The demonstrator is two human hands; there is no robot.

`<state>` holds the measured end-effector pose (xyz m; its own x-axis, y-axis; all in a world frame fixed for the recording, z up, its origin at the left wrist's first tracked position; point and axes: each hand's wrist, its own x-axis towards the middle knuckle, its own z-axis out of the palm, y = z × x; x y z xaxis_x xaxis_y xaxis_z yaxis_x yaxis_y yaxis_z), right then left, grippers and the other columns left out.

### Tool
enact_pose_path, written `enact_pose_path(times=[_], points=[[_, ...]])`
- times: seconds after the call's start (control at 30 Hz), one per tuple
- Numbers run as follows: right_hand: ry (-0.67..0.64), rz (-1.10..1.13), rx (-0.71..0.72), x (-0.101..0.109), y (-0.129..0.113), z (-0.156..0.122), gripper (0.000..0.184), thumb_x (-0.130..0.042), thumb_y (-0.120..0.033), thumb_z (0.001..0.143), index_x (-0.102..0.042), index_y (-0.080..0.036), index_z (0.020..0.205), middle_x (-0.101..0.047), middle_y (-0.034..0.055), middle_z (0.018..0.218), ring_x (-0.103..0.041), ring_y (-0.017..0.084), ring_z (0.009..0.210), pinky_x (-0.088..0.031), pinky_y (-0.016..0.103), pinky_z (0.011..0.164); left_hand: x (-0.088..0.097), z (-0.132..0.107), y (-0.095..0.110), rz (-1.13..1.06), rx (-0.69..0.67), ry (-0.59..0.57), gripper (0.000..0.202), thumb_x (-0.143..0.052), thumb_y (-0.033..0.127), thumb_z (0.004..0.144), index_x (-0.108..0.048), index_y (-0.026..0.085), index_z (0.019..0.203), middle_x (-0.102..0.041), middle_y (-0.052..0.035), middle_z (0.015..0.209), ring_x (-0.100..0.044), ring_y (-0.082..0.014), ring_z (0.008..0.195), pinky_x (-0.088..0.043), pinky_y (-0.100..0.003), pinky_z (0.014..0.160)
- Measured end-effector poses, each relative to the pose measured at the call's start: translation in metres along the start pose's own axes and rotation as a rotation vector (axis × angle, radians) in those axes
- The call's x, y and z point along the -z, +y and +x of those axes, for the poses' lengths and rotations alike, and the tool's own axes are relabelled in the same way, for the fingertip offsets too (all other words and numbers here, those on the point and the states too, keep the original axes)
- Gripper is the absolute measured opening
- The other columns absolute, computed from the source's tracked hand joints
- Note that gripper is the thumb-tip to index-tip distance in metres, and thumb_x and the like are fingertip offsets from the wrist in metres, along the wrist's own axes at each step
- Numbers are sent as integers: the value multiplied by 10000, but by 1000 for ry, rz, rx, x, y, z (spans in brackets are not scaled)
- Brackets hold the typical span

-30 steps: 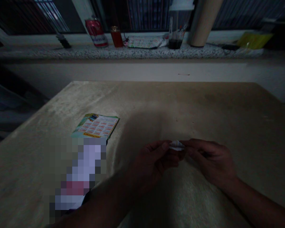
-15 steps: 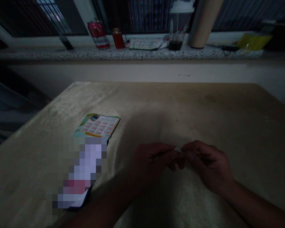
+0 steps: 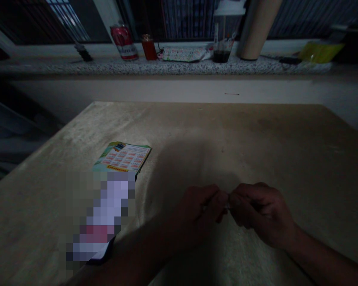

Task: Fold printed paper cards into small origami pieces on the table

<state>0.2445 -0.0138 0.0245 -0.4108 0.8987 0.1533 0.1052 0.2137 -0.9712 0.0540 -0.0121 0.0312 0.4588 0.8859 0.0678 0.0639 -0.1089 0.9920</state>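
Observation:
My left hand [image 3: 204,206] and my right hand [image 3: 258,208] meet fingertip to fingertip above the table [image 3: 271,139], right of its middle. Both are closed in a pinch. Between the fingertips shows only a sliver of a small pale thing [image 3: 226,205]; its kind cannot be made out, as the fingers and deep shade hide it. To the left of my left hand lies a phone [image 3: 100,254], its screen blurred out. Touching the phone's far end is a flat card [image 3: 127,155] printed with a calendar-like grid.
On the speckled sill [image 3: 179,69] beyond the table stand a red can [image 3: 123,43], a jar of red stuff [image 3: 149,48], a patterned packet [image 3: 183,54], a lidded cup with dark drink [image 3: 222,39], a tan cylinder [image 3: 261,29] and a yellow item [image 3: 320,52].
Both hands have come slightly lower and closer to me, with fingertips still together. The small pale thing, plainer before, is now mostly covered by the fingers. The phone and card stay put.

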Motion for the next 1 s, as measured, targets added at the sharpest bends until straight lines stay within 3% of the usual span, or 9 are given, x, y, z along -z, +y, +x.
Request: enact_pose_path(times=[0.2,0.37,0.47,0.6,0.67,0.77,0.87,1.0], points=[[-123,23,-21,1,3,4,430,-471,-365,1046,-561,-172,672,-514,-32,503,-465,78,447,-365,203,444,2,-1,5,156,-34,16,412,-429,345,1023,-584,154,693,-526,8,594,-461,-109,540,-330,-255,553],[-172,16,41,3,2,2,393,-513,-297,1021,-524,-178,647,-376,-71,516,-316,56,431,-252,202,408,5,-1,-4,81,-13,-45,467,-465,395,1008,-544,160,612,-404,52,515,-378,-83,475,-265,-225,485],[-210,71,6,3,4,0,366,-519,-304,1019,-547,-174,678,-412,-66,513,-345,59,429,-279,195,407,5,0,-5,63,-15,-94,492,-433,419,1024,-563,157,628,-443,41,530,-417,-86,480,-300,-217,491],[-212,159,-42,2,7,0,373,-511,-341,1024,-587,-167,703,-513,-32,511,-443,80,446,-359,203,435,1,0,0,73,-41,-10,469,-425,381,1030,-560,162,638,-459,36,542,-427,-87,483,-320,-223,508],[-200,169,-40,2,6,0,376,-530,-332,1015,-584,-167,681,-499,-41,484,-421,70,412,-339,192,413,0,0,0,52,-19,-6,487,-431,423,1027,-558,163,635,-458,35,540,-419,-88,485,-317,-226,507],[-211,192,-67,4,4,1,404,-569,-349,994,-553,-172,632,-445,-63,445,-346,46,347,-267,175,357,1,2,-3,-47,50,-105,545,-435,523,1008,-542,167,609,-445,33,529,-400,-93,484,-325,-228,506],[-270,260,-114,7,7,2,438,-545,-400,1005,-539,-173,630,-462,-54,451,-367,49,351,-282,177,362,4,3,-4,-107,47,-195,548,-441,525,1008,-568,165,615,-485,20,542,-415,-100,496,-345,-235,524],[-272,295,-76,4,10,4,447,-565,-463,987,-569,-159,660,-537,-23,498,-441,63,413,-345,193,426,2,0,1,-19,-39,-85,530,-409,453,1041,-624,155,658,-584,-10,568,-448,-105,494,-351,-240,522]])
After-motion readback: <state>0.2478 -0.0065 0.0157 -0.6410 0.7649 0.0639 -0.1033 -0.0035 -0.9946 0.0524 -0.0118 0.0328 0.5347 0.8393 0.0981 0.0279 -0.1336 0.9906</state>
